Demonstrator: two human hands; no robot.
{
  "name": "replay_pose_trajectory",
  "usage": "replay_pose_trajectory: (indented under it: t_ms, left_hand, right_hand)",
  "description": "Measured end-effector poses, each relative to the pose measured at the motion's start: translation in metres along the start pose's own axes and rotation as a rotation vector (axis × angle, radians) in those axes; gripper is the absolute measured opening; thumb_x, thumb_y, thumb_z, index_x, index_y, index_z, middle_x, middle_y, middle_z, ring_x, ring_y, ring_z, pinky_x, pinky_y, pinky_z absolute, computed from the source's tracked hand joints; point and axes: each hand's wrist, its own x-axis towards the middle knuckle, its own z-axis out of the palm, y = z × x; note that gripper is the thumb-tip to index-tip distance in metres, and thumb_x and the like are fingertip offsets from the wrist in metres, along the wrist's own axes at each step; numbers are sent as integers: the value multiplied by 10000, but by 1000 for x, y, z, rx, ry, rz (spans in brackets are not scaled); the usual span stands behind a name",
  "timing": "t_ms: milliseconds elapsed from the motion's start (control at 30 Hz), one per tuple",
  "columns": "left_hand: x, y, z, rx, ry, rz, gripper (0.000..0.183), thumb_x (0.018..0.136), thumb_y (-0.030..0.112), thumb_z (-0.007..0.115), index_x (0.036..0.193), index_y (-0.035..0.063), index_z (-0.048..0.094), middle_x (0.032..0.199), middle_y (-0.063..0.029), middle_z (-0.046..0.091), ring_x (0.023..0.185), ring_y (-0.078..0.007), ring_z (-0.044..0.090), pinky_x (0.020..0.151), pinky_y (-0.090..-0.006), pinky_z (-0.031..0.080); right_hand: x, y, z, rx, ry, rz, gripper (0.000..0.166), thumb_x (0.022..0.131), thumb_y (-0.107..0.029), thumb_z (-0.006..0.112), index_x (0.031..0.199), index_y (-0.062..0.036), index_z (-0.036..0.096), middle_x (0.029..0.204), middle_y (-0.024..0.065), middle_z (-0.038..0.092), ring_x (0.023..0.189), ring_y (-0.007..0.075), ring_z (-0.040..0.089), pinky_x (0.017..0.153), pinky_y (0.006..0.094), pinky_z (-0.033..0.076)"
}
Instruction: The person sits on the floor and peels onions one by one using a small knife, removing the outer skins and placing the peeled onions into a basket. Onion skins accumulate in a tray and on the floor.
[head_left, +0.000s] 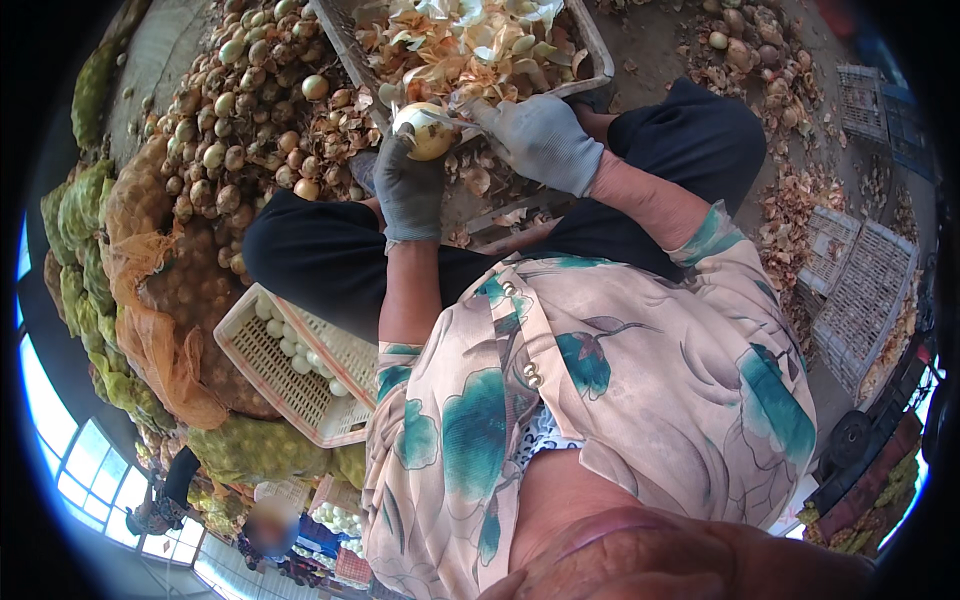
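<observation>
My left hand (409, 180), in a grey work glove, grips a partly peeled onion (424, 132) above the near edge of a crate. My right hand (536, 139), gloved alike, is closed around a small knife (450, 118) whose blade lies against the top of the onion. The knife's handle is mostly hidden in the glove. Beyond both hands, a crate (592, 45) holds a heap of dry onion skins (480, 45). Loose skins also lie on the ground below my hands.
Unpeeled onions (240, 112) are piled at the left, beside an orange mesh sack (161, 322). A plastic crate (300, 397) holding peeled onions (296, 349) stands by my left leg. Stacked crates (862, 292) and skins lie at the right. Other people (169, 491) are at the lower left.
</observation>
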Motion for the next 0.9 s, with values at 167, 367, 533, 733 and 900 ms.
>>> replay_pose_trajectory:
  t_ms: [167, 367, 533, 733, 900]
  left_hand:
    - [3, -2, 1, 36, 68, -3, 547, 876, 195, 640, 1354, -27, 492, 1279, -172, 590, 1188, -319, 590, 1046, -546, 479]
    - [-7, 4, 23, 120, -26, -3, 589, 836, 146, 629, 1369, -50, 473, 1267, -186, 589, 1160, -313, 608, 1042, -479, 495]
    - [-4, 0, 19, 280, -73, 8, 629, 814, 112, 606, 1390, -86, 448, 1249, -189, 594, 1128, -292, 624, 1010, -431, 507]
    - [-8, -4, 20, 369, -104, 13, 691, 777, 91, 595, 1413, -115, 420, 1241, -201, 604, 1104, -291, 638, 987, -416, 521]
    - [-13, 4, 36, 304, -222, 47, 732, 751, 97, 591, 1422, -127, 403, 1288, -231, 591, 1131, -306, 639, 981, -411, 530]
  right_hand:
    - [-3, -7, 12, -15, 11, 105, 433, 867, -225, 682, 1265, -63, 636, 750, 113, 629, 654, 247, 653, 623, 375, 523]
    - [10, 12, -13, 936, -255, 589, 276, 992, -236, 599, 1183, -58, 688, 724, 95, 645, 651, 155, 634, 616, 316, 509]
    - [12, 13, -3, 1011, -116, 574, 408, 966, -354, 665, 1193, -15, 680, 793, 123, 658, 714, 174, 631, 682, 326, 505]
    - [18, 9, 4, 722, 124, 380, 300, 907, -274, 712, 1007, 7, 677, 827, 191, 693, 752, 268, 712, 675, 354, 541]
    - [20, 37, 17, 500, 101, 513, 290, 912, -277, 703, 990, -1, 662, 758, 171, 671, 700, 320, 678, 648, 415, 522]
